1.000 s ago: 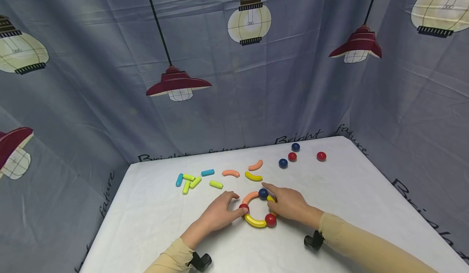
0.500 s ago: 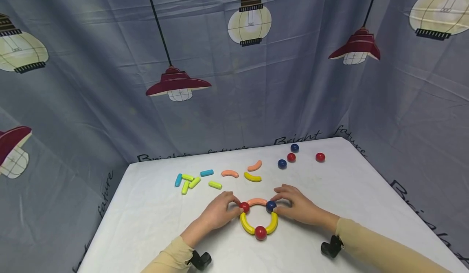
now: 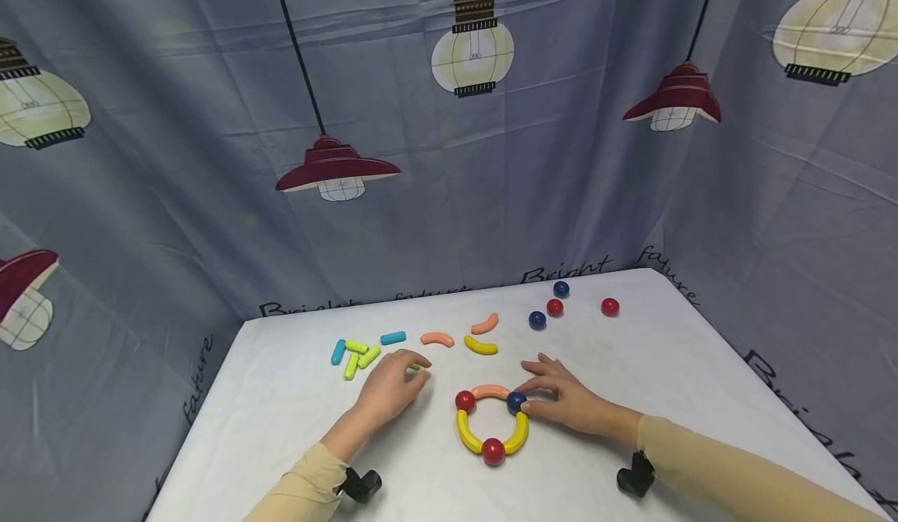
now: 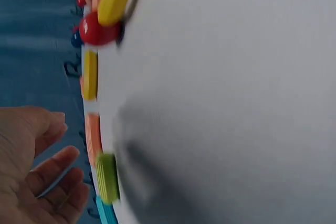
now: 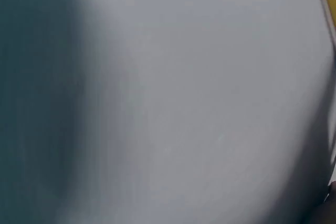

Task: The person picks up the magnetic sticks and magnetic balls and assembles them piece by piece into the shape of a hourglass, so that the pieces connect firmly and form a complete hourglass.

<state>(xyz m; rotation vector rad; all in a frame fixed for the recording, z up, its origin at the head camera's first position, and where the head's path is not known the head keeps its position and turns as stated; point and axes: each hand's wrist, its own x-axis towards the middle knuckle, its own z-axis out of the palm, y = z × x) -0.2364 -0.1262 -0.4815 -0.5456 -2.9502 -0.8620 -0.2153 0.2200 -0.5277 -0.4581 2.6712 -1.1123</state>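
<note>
A ring of pieces lies on the table: a red ball (image 3: 465,401), an orange curved piece (image 3: 489,391), a blue ball (image 3: 516,402), two yellow curved pieces (image 3: 467,433) and a front red ball (image 3: 493,452). The right hand (image 3: 571,401) has its thumb and fingertips at the blue ball, pinching it. The left hand (image 3: 390,388) hovers left of the ring with relaxed fingers, partly covering a green piece (image 3: 416,367). In the left wrist view, that green piece (image 4: 107,178) stands beyond the empty left hand (image 4: 39,169).
Blue sticks (image 3: 393,337) and green sticks (image 3: 369,357) lie at the back left of the white table (image 3: 266,405). Two orange curves (image 3: 437,339) and a yellow one (image 3: 480,345) sit behind the ring. Blue and red balls (image 3: 610,307) rest at the back right.
The ring has turned and been reshaped, its orange piece now at the back. The left hand has let go of the red ball and moved left; the right hand has shifted to the blue ball.
</note>
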